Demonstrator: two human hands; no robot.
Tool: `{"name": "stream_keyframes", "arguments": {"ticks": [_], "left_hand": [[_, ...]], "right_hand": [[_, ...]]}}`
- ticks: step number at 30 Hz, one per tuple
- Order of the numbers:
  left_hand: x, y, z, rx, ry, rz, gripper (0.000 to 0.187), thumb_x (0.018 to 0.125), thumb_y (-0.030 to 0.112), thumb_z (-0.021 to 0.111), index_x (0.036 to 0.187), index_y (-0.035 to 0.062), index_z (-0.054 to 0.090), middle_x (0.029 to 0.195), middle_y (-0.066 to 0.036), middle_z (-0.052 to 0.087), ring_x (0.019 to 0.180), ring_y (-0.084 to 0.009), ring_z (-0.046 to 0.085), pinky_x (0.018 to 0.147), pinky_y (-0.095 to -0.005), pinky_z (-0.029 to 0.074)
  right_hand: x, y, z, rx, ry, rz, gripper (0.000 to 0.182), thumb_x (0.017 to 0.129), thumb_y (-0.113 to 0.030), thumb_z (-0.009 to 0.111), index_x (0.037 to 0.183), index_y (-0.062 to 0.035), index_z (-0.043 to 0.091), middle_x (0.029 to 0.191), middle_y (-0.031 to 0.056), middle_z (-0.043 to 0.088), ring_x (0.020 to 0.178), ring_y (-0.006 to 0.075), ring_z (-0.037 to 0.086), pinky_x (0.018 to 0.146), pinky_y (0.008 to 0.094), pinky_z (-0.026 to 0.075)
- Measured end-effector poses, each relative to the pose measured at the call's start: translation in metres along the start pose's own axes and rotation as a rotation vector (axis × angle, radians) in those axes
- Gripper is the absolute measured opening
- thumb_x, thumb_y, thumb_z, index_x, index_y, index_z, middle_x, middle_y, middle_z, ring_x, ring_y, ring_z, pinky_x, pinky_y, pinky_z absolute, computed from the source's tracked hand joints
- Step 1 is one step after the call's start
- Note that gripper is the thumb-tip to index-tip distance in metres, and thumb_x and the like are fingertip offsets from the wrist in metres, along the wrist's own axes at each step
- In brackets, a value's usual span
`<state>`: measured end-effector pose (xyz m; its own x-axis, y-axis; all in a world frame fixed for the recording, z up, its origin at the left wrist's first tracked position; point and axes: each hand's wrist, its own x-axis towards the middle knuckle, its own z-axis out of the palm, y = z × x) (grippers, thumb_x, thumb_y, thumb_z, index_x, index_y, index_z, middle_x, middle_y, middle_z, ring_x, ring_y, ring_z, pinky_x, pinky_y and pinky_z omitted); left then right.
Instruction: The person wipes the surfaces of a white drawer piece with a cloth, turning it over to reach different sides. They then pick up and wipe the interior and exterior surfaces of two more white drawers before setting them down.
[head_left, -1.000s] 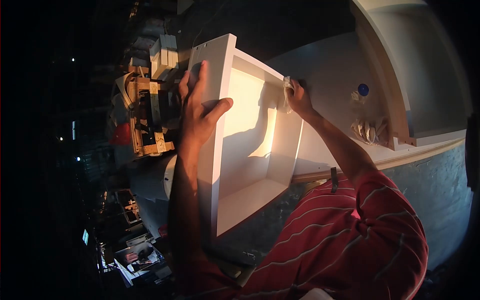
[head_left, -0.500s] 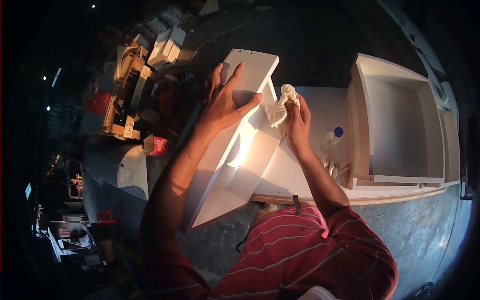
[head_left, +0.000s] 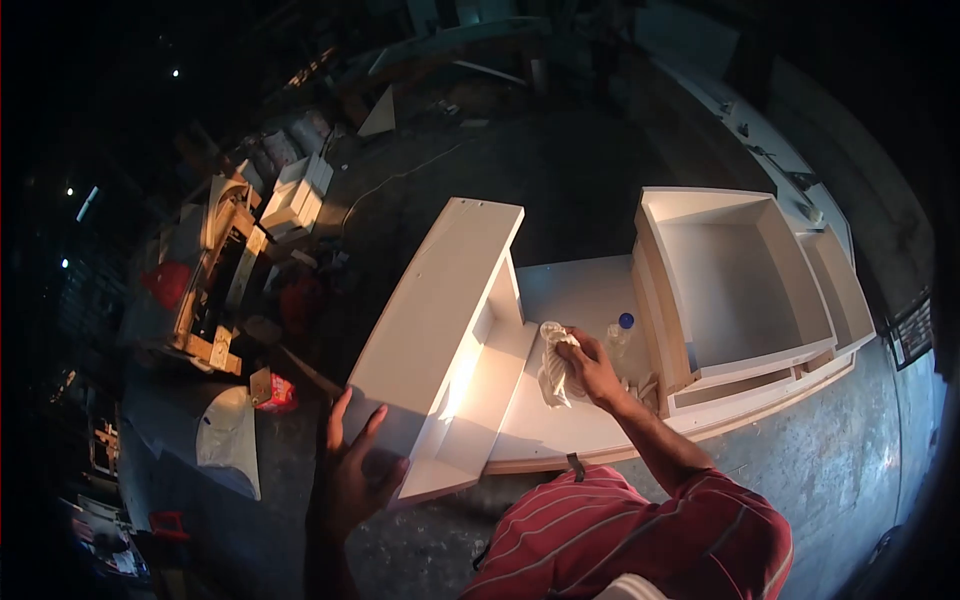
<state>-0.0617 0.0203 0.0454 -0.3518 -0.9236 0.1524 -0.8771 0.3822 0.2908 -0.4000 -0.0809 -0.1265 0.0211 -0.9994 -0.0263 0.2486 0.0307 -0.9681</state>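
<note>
A white drawer stands tilted on its side on the white work surface, its hollow facing right. My left hand rests with spread fingers against the near lower end of the drawer's outer panel. In my right hand is a bunched white cloth, pinched between thumb and fingers. The cloth hangs over the work surface, just right of the drawer's open side. Close behind the right hand is a clear bottle with a blue cap.
More white drawers sit at the right end of the work surface. On the floor at left are a wooden frame, stacked pale boards and a red packet. A long board runs along the far right.
My left hand has slid from the drawer's upper end toward its near lower end. My right hand has drawn the cloth back toward me, away from the drawer's upper part. The view has shifted.
</note>
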Motion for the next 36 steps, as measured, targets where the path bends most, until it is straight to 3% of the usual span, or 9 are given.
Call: {"name": "stream_keyframes", "arguments": {"ticks": [6,9,20,24,28,31,32,34,36], "left_hand": [[-0.06,-0.009,0.023,-0.124,0.263,-0.004,0.07,0.075,0.041,0.073,0.129,0.001,0.054,0.147,-0.028,0.028,0.136,-0.0469,0.03,0.109,-0.0552,0.027],[-0.058,-0.014,0.036,0.106,0.427,-0.008,0.071,0.07,0.047,0.077,0.124,0.0047,0.056,0.147,-0.026,0.029,0.138,-0.0463,0.025,0.109,-0.0607,0.023],[-0.051,-0.026,0.071,-0.04,0.541,0.114,0.08,0.066,0.043,0.08,0.128,0.0054,0.048,0.137,-0.024,0.038,0.134,-0.04,0.034,0.111,-0.0624,0.017],[-0.045,-0.025,0.074,-0.033,0.594,0.126,0.091,0.065,0.038,0.082,0.136,0.005,0.036,0.134,-0.024,0.039,0.128,-0.0427,0.036,0.107,-0.0607,0.024],[-0.04,-0.025,0.079,-0.207,0.682,0.075,0.107,0.063,0.037,0.081,0.145,0.003,0.022,0.136,-0.024,0.036,0.123,-0.0431,0.037,0.103,-0.0575,0.027],[-0.037,-0.023,0.084,-0.244,0.712,0.056,0.115,0.059,0.033,0.083,0.148,0.0023,0.017,0.136,-0.025,0.036,0.121,-0.0427,0.038,0.102,-0.0548,0.029],[-0.037,-0.025,0.084,-0.209,0.725,0.059,0.117,0.059,0.032,0.083,0.149,0.0021,0.015,0.136,-0.026,0.035,0.12,-0.0429,0.038,0.101,-0.0545,0.029],[-0.033,-0.028,0.09,-0.239,0.745,0.079,0.117,0.058,0.031,0.083,0.151,0.0082,0.015,0.137,-0.029,0.032,0.122,-0.0443,0.036,0.102,-0.0549,0.029],[-0.035,-0.024,0.085,-0.2,0.765,0.03,0.124,0.054,0.034,0.087,0.151,0.0102,0.013,0.137,-0.028,0.033,0.121,-0.0439,0.039,0.101,-0.053,0.034]], "right_hand": [[-0.029,0.013,0.03,0.034,0.119,-0.044,0.025,0.096,-0.014,0.052,0.113,0.0018,0.06,0.093,0.0013,0.062,0.084,0.0075,0.054,0.074,0.0235,0.044],[-0.027,0.018,0.048,0.016,0.067,-0.135,0.022,0.096,-0.015,0.053,0.109,0.0007,0.061,0.089,0.0005,0.06,0.08,0.0076,0.053,0.071,0.0238,0.043],[-0.048,-0.033,0.114,0.093,0.045,-0.297,0.023,0.099,-0.015,0.05,0.113,-0.0002,0.058,0.093,0.0038,0.062,0.082,0.0118,0.061,0.072,0.026,0.049],[-0.045,-0.089,0.159,0.267,-0.014,-0.455,0.022,0.1,-0.016,0.041,0.106,-0.0019,0.058,0.091,0.0088,0.063,0.08,0.0173,0.064,0.07,0.0304,0.055],[-0.05,-0.133,0.217,0.453,-0.052,-0.526,0.021,0.099,-0.018,0.046,0.104,-0.0015,0.058,0.089,0.0075,0.063,0.075,0.0151,0.061,0.068,0.0287,0.052],[-0.041,-0.121,0.241,0.094,-0.108,-0.61,0.02,0.097,-0.016,0.051,0.109,-0.0042,0.061,0.09,0.0044,0.064,0.082,0.0108,0.059,0.07,0.0256,0.047],[-0.035,-0.108,0.243,-0.268,-0.103,-0.841,0.029,0.092,-0.021,0.058,0.116,-0.0046,0.061,0.095,0.0107,0.066,0.085,0.0192,0.062,0.075,0.0299,0.049],[-0.04,-0.09,0.234,-0.995,-0.275,-0.775,0.044,0.083,-0.031,0.067,0.119,-0.0054,0.062,0.104,0.0161,0.066,0.106,0.0295,0.06,0.092,0.0401,0.046],[-0.054,-0.089,0.242,-1.193,-0.27,-0.741,0.043,0.078,-0.032,0.07,0.112,-0.0051,0.066,0.116,0.0155,0.062,0.118,0.0315,0.052,0.099,0.0433,0.04]]}}
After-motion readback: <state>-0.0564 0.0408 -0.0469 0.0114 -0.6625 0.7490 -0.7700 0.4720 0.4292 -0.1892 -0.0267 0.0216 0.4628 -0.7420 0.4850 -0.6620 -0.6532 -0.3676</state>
